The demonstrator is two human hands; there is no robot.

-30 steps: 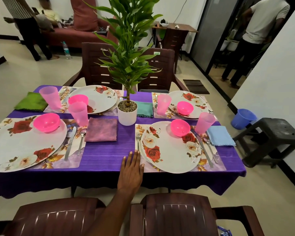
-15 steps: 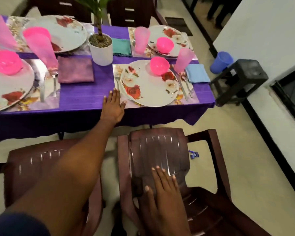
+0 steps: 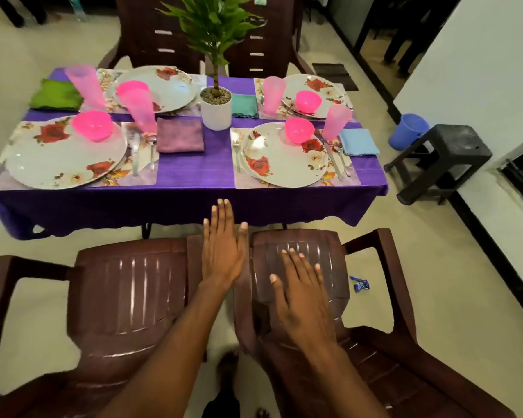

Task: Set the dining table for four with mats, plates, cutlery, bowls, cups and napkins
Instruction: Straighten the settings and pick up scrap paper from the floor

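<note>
A person's left hand [image 3: 222,248], fingers straight and grasping nothing, hovers between two brown chairs near the table [image 3: 194,164]. The right hand [image 3: 302,294] lies flat, fingers spread, on the right chair's back [image 3: 299,254]. On the purple cloth, four floral mats carry plates, pink bowls, cups and cutlery, with napkins beside them around a potted plant [image 3: 215,107].

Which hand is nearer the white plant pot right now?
Left. The left hand hovers near the table edge, below the white plant pot; the right hand lies farther back on the chair back.
</note>
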